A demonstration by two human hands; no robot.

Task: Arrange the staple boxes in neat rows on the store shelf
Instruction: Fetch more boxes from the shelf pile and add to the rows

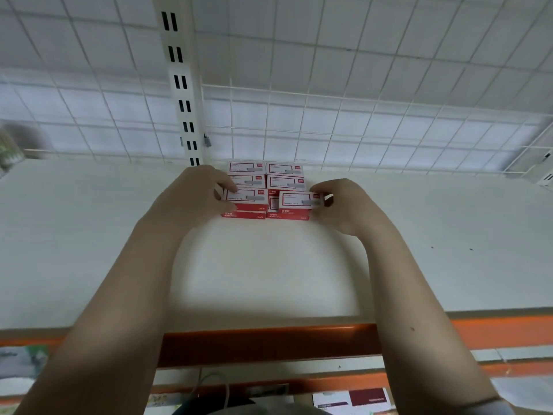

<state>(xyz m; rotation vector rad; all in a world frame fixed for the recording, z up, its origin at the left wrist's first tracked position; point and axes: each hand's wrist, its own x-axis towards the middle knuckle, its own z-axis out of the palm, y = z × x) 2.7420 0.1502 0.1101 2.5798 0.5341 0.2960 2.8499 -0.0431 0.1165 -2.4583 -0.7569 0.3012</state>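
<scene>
Two bare arms reach up from the bottom of the frame toward the middle. Below them, along the lower part of the frame, runs the orange front edge of the shelf, which is white and flat.

Near the back of the shelf, in the middle of the frame, sit the staple boxes. They are red and white and lie in two columns, packed close together, with the front ones stacked on top of others.

On the left side of the pile, the left hand rests with its fingers curled onto the front left box, touching its top and side.

Over on the right, the right hand holds one box by its right end, pinched between the thumb and fingers. This box sits on the front right stack, a bit out to the right and not lined up with the boxes under it.

Behind the boxes stands a white wire grid, and a white post with dark slots runs up the upper left of the frame.
</scene>
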